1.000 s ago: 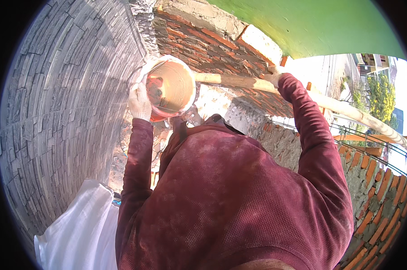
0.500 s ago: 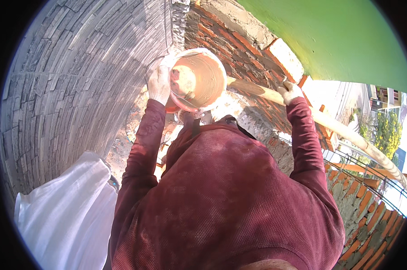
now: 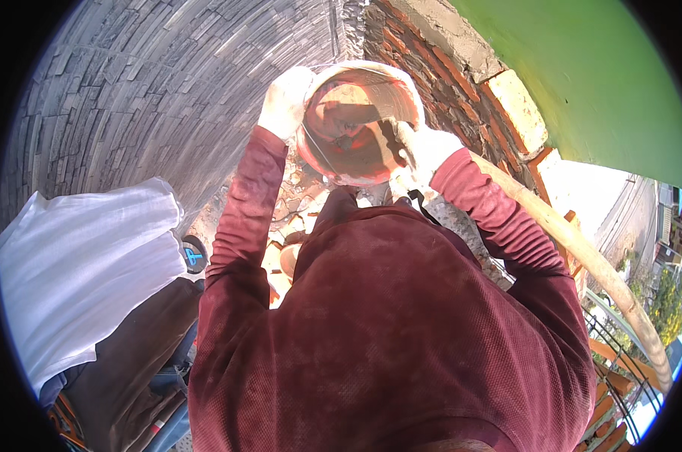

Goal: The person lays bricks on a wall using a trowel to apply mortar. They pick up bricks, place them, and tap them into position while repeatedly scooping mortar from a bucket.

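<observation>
A mortar-stained bucket (image 3: 339,154) is held up in front of me, tilted so that I look into it. Wet-looking residue and a shadow cover its inside. My left hand (image 3: 284,102), in a pale glove, is closed on the bucket's left rim; glare washes out its fingers. A thin wire handle runs down beside that hand. At the opposite rim, my right hand (image 3: 426,153), also gloved, has its fingers curled over the edge. Behind my right forearm a long wooden pole (image 3: 574,241) slants down to the right.
On the left rises a grey stone-clad wall (image 3: 152,113). A rough brick wall (image 3: 439,83) stands ahead, below a green surface (image 3: 582,75). White cloth (image 3: 92,264) and dark brown cloth (image 3: 137,361) lie at lower left. Broken rubble (image 3: 292,203) covers the ground; rebar (image 3: 620,377) shows at right.
My right hand has left the wooden pole and come left onto the bucket's rim. My left hand stays on the bucket. The view has shifted, showing more cloth at left.
</observation>
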Available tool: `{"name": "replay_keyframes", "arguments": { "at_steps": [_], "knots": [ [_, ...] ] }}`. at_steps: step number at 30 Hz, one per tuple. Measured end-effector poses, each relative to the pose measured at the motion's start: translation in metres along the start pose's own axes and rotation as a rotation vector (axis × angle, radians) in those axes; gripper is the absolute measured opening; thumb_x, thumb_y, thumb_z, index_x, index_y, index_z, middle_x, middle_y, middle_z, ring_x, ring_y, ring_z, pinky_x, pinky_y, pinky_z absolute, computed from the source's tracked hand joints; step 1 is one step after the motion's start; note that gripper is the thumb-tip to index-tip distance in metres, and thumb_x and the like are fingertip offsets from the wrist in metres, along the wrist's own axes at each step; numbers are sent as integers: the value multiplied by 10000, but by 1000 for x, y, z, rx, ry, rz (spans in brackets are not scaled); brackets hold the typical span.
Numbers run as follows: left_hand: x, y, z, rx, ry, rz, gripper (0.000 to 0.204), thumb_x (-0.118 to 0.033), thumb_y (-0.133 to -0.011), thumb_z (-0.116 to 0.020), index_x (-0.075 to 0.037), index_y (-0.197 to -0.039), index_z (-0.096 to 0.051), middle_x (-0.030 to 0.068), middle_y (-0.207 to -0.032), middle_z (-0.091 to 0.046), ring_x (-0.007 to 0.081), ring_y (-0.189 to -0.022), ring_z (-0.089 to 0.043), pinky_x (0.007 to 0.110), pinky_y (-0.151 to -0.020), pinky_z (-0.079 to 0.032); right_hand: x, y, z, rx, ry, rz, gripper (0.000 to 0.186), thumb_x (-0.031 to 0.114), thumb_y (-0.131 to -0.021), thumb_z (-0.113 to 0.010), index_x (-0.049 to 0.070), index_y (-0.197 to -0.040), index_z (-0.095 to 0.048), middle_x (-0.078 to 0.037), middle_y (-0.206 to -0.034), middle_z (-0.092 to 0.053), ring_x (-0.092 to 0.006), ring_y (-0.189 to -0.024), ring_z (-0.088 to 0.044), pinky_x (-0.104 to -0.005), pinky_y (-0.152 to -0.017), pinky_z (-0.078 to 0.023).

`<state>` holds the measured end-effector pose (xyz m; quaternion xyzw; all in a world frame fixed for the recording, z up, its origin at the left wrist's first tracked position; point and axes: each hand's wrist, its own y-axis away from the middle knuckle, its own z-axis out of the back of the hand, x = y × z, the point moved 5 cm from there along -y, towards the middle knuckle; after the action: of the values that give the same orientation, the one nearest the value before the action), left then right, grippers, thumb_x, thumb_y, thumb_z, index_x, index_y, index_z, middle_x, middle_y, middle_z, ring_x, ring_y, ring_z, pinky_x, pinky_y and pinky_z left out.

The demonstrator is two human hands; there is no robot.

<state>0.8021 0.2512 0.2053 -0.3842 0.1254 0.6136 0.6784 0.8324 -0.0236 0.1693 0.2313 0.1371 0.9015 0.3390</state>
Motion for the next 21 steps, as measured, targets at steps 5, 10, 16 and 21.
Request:
{"name": "replay_keyframes", "arguments": {
  "at_steps": [5, 10, 16, 21],
  "knots": [
    [-43, 7, 8, 40, -301, -107, 208, -129, -935, -548, -9, -1065, -657, 182, -1006, -678, 370, -940, -667, 427, -838, -539, -6, 51, 18, -291, 234, 236, 472, 175, -830, -672, 78, -1282, -579, -147, -1152, -633, -323, -983, -678, -444, -796, -554],
    [-87, 10, -7, -3, -384, -354, 220, -121, -930, -559, -20, -1094, -665, 167, -1020, -690, 353, -952, -677, 414, -838, -544, -2, 49, 16, -216, 388, 272, 281, 188, -850, -659, 107, -1115, -617, -97, -1038, -629, -298, -931, -666, -451, -737, -536],
    [-140, 29, -36, 5, -474, -245, 219, -114, -884, -600, -55, -1071, -698, 146, -1028, -703, 332, -942, -690, 407, -838, -553, -2, 77, -39, -370, 216, 384, 340, 199, -883, -607, 108, -1210, -598, -123, -1022, -611, -312, -925, -652, -458, -734, -524],
    [-171, 49, -35, -89, -406, -222, 224, -109, -872, -606, -58, -1071, -696, 140, -983, -683, 333, -888, -684, 404, -784, -556, -4, 97, -68, -374, -195, 331, 453, 100, -812, -664, 102, -1260, -594, -159, -1018, -612, -367, -952, -642, -451, -805, -526]
  ]
}}
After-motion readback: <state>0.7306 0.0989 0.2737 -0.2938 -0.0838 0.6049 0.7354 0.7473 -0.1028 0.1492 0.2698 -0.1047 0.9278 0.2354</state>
